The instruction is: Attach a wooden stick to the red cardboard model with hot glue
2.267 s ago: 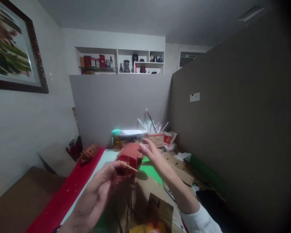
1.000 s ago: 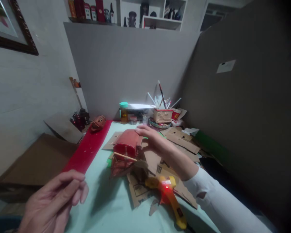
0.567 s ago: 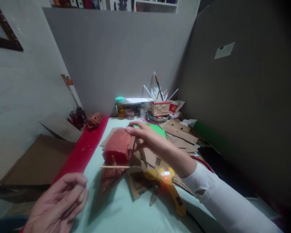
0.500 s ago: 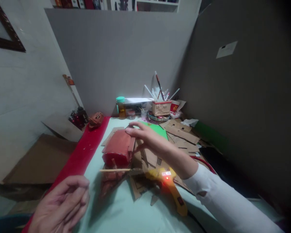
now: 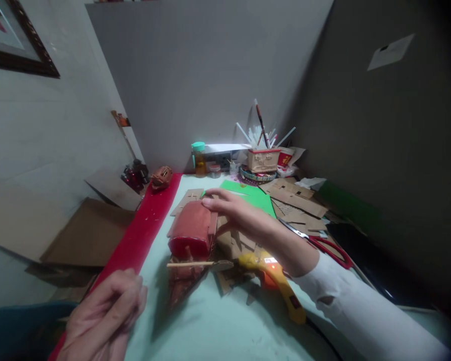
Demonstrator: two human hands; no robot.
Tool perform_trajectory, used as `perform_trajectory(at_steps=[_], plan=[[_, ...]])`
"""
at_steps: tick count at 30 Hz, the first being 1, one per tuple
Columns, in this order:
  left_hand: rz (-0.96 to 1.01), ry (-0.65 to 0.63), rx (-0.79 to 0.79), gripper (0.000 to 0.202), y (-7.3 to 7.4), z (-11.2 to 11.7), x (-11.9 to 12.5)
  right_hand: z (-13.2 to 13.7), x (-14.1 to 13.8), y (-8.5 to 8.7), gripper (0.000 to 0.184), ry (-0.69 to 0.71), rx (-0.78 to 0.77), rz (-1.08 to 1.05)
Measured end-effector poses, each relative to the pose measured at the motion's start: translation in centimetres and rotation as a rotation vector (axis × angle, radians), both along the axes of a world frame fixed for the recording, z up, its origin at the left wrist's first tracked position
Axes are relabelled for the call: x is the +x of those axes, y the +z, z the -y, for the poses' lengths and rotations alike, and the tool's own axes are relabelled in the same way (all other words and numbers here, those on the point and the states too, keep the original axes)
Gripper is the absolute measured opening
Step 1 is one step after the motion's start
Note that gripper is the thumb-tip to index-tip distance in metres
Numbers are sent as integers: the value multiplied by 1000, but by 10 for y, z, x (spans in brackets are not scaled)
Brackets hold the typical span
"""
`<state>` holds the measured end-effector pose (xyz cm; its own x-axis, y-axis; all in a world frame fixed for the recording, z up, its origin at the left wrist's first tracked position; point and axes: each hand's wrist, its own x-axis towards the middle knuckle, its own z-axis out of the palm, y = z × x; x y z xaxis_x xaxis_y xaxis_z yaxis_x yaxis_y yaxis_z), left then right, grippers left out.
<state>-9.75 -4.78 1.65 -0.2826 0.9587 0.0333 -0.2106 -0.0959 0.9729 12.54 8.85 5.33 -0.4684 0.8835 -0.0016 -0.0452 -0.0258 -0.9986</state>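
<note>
Gripping the red-brown, arch-roofed model by its upper right edge: right hand, fingers bent in a wide curve, thumb pressing on the roof. Taking the model as clock centre; can't tell if it's resting on the table. Thin pale wooden stick is crossing its near end. Left hand is curling into a loose fist at 7–8 o'clock; can't tell if anything's inside.

Surface: pale mint-green tabletop is spreading underneath, flat red strip is running along 9–10. Yellow plastic glue gun is sitting at 4, red-handled metal scissors are lying at 3. Bright green flat sheet and flat brown cardboard pieces are covering 2. Beige red-rimmed rectangular box is standing at 1–2, turquoise-lidded amber jar at 12, brown leather-look baseball glove at 11.

Room: plain grey partition is closing off 12, darker grey partition is rising at 2. Off-white wall is flanking 10, dark-framed picture is hanging at 10–11.
</note>
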Motion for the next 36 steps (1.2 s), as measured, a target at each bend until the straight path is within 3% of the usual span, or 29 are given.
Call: perform_trajectory(at_steps=[8,13,16,18,21,27,36], plan=[[71,-30,-42,43,-1,2,5,8,0,5,47,-8,-2,27],[34,-58,37,54,-23,-1,-4,10,-2,8,49,4,-14,47],[-2,-7,-7,21,-36,-1,-11,11,-4,6,45,30,6,47],[78,-28,-100,41,-39,0,-10,11,-5,3,43,38,23,40],[216,-72,-204,51,-30,4,-2,11,-6,-1,42,36,44,29],[177,-54,-204,45,-2,9,18,14,-8,-2,48,-9,69,71],[166,4,-182,43,9,14,34,13,-12,-6,36,-24,93,100]])
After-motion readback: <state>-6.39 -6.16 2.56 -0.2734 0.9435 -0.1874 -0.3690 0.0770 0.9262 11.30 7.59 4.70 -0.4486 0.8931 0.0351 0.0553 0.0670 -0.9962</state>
